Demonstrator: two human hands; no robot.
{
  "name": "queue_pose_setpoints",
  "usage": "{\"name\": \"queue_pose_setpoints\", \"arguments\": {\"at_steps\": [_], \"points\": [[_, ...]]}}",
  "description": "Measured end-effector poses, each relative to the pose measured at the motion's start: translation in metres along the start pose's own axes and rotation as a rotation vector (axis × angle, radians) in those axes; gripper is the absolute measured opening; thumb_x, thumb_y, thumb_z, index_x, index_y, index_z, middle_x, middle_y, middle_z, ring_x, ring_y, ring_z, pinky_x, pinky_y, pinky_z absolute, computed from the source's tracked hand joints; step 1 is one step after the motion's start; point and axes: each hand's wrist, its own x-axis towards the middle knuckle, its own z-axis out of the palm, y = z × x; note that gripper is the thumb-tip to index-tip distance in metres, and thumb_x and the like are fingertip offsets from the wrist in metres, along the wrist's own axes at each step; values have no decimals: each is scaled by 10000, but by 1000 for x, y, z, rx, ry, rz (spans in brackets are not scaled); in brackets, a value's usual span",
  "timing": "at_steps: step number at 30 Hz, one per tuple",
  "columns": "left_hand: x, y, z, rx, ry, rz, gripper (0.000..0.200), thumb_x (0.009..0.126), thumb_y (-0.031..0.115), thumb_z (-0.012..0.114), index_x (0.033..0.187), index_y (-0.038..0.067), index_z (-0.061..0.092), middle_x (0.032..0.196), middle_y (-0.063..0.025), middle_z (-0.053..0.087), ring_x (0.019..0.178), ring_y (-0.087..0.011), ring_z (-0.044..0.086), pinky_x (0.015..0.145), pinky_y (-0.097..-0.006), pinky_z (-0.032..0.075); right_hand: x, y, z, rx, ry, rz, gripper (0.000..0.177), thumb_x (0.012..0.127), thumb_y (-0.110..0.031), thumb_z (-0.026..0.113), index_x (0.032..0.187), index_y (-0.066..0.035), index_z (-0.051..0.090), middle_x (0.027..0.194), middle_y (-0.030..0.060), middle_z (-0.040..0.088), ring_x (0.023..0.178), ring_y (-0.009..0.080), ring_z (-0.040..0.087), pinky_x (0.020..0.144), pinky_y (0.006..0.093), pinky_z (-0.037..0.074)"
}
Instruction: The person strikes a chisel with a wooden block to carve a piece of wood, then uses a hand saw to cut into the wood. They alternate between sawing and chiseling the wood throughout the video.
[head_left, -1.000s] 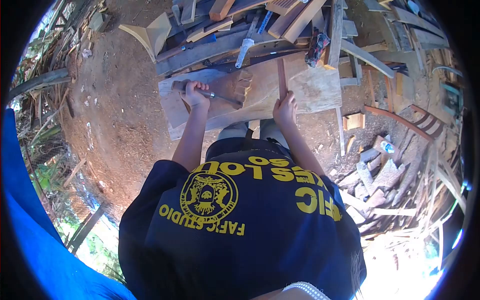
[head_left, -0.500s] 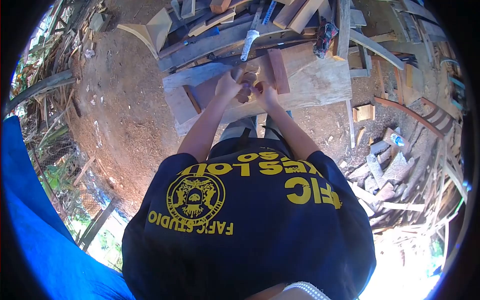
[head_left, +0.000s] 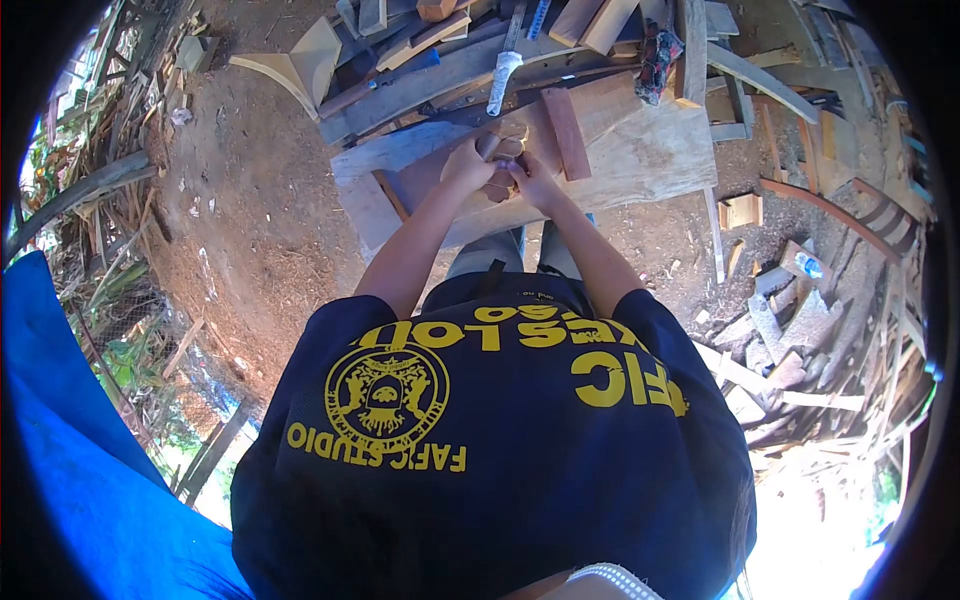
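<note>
A small brown wooden piece with rounded, lobed outlines (head_left: 499, 187) is between my two hands over the workbench board (head_left: 640, 150). My left hand (head_left: 468, 168) is closed around its left side, fingers curled near its top. On the other side, my right hand (head_left: 536, 184) grips it, with thumb and fingers bent inward. Fine details of the piece are too small to make out. Beneath lies a flat brown board (head_left: 430, 178). A reddish wooden block (head_left: 566, 135) lies just right of my hands, and a narrow wood strip (head_left: 391, 196) lies to the left.
Beyond the bench are stacked timber offcuts (head_left: 420, 95) and a tool with a white-wrapped handle (head_left: 503, 82). A dark red bundle (head_left: 657, 65) rests at the bench's far edge. Scrap wood (head_left: 790, 330) and a plastic bottle (head_left: 808, 265) lie on the ground at right.
The view has shifted slightly, moving the bench a little to the right. My hands stay on the wooden piece, which now shows more clearly between them.
</note>
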Motion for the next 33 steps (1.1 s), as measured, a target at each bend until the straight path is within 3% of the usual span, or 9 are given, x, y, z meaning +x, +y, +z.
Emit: {"name": "queue_pose_setpoints", "arguments": {"at_steps": [2,4,7,14,16,20,22,27,33], "points": [[-4,6,-2,20,-4,-43,753,693,351,795,1311,56,480,1222,-192,585,1137,-317,566,943,-389,443,-1,6,3,-60,1,-26,234,959,-208,506,1063,1,505,826,103,608,703,182,590,602,324,470],[-2,2,-3,-11,-9,16,788,695,398,787,1316,35,465,1224,-200,581,1143,-322,562,950,-387,444,-2,7,15,-254,247,-374,186,966,-175,446,1021,-4,495,862,209,609,765,347,616,642,421,479],[-6,5,-5,17,-20,-43,802,691,440,774,1310,30,467,1250,-215,564,1159,-337,551,961,-400,441,-14,-6,22,-276,302,-231,155,958,-155,415,971,-16,484,872,286,588,820,475,578,675,500,463],[-17,6,-12,-74,-52,-147,755,694,450,773,1272,44,505,1186,-203,604,1109,-351,577,925,-416,458,-23,-6,17,-327,469,-88,158,950,-174,432,939,-26,487,740,269,594,737,488,583,625,529,453],[-15,-7,-8,37,108,30,723,698,467,767,1216,21,532,1100,-203,639,976,-341,641,871,-421,480,-31,-7,3,-323,512,-127,183,949,-190,442,901,-24,503,721,258,595,717,477,588,600,523,457],[-20,-9,-12,-43,193,-32,639,731,442,755,1132,-17,563,913,-197,674,782,-277,690,737,-383,526,-53,-16,-29,-340,588,-92,179,933,-190,490,896,-22,539,746,235,617,721,422,626,613,481,476],[-48,23,-37,-369,260,-32,438,776,395,746,923,19,575,657,-95,640,445,-153,599,478,-283,485,-58,-11,-44,-356,665,-134,167,926,-188,510,909,-26,547,746,221,624,714,398,635,611,469,480],[-75,73,-70,-900,383,193,237,840,203,693,811,65,502,583,-40,537,435,-133,510,439,-268,418,-64,-4,-69,-520,757,-143,293,822,-198,631,1038,-24,537,1033,208,577,1015,390,551,827,447,460],[-84,125,-70,-1426,471,486,180,869,45,595,814,35,423,554,-44,475,429,-137,466,438,-280,399,-49,-1,-69,-742,638,-13,590,751,-268,715,1211,-32,429,1194,202,487,1095,397,479,931,450,423]]}}
